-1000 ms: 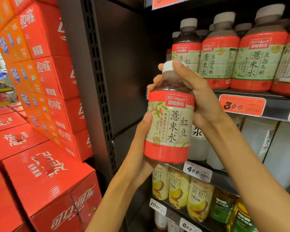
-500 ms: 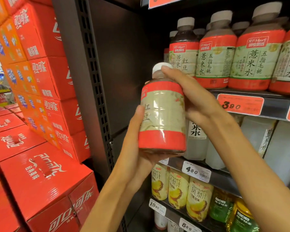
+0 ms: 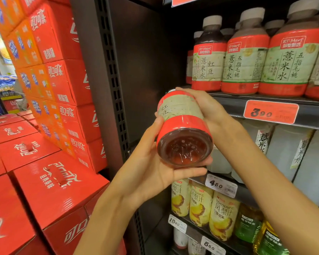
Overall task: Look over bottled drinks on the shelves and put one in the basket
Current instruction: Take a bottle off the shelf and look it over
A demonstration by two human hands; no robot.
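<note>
I hold a bottled drink (image 3: 180, 118) with a red and pale green label in front of the shelves. It is tipped so its clear, reddish base faces me and its white cap points away. My left hand (image 3: 151, 170) cups the base from below, fingers curled under it. My right hand (image 3: 204, 105) grips the cap end from the top right. More bottles of the same kind (image 3: 208, 65) stand in a row on the upper shelf (image 3: 232, 105). No basket is in view.
Pale bottles (image 3: 284, 150) fill the middle shelf and yellow juice bottles (image 3: 223, 219) the one below. A dark perforated shelf post (image 3: 112, 78) stands left of my hands. Stacked red cola cartons (image 3: 50, 177) crowd the left side.
The bottle has gone from upright to tipped over with its base toward me, and it has dropped lower. Both hands kept hold, the left sliding under the base.
</note>
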